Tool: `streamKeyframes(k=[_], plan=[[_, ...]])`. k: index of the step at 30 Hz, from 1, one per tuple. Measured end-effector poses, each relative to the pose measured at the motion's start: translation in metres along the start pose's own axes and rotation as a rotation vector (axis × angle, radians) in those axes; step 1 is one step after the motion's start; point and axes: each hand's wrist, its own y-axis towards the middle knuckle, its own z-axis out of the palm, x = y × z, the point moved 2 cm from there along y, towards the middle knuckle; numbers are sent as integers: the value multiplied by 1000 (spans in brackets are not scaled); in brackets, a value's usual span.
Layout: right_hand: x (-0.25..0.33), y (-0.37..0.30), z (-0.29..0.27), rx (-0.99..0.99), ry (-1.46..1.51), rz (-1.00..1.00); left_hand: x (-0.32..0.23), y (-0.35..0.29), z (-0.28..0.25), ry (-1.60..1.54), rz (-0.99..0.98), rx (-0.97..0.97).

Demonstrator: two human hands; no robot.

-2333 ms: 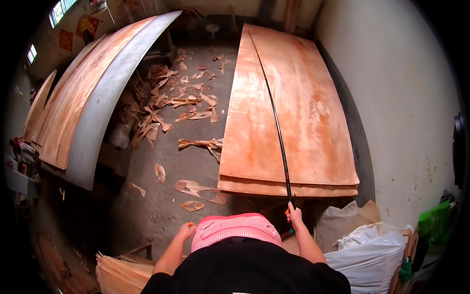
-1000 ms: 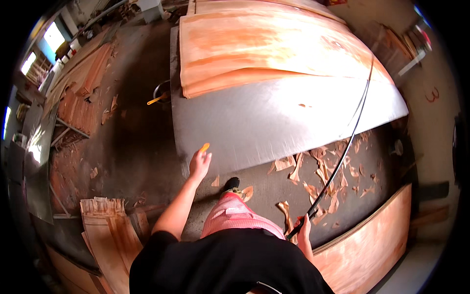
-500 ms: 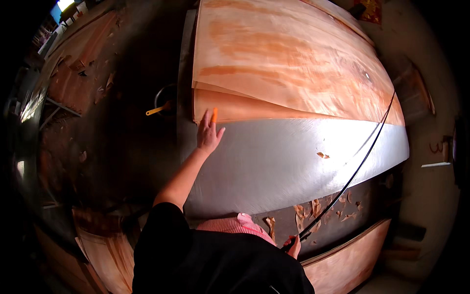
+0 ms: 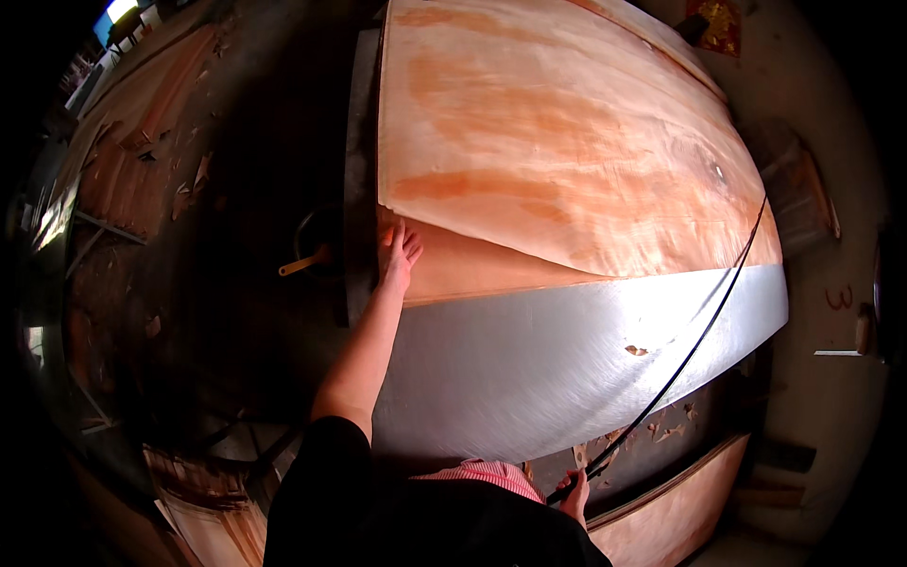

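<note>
My left hand lies at the near left corner of a stack of wood veneer, its fingers apart. An orange cover shows on one finger. The fingertips are by the edge of the pale top sheet, over a browner veneer sheet that shows beneath it; whether they touch the top sheet I cannot tell. My right hand, low by my body, is closed round the thick end of a long thin black rod. The rod slants up and right across the metal tabletop, its far end by the stack's right side.
A small veneer scrap lies on the metal. A yellow-handled tool rests in a dark round container left of the table. More veneer stands low at the right, and another stack at lower left. Scraps litter the floor.
The view has shifted. My left hand has moved farther onto the stack's corner, and more of the brown lower sheet shows below the top one. My right hand still grips the rod.
</note>
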Motion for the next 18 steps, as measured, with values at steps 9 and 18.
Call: streamKeyframes(k=[9,18], plan=[[11,2,10,-36,-42,-5,-28,34,45,139,106,-278],[42,20,17,-31,-182,-88,-1,100,41,112,1,-208]])
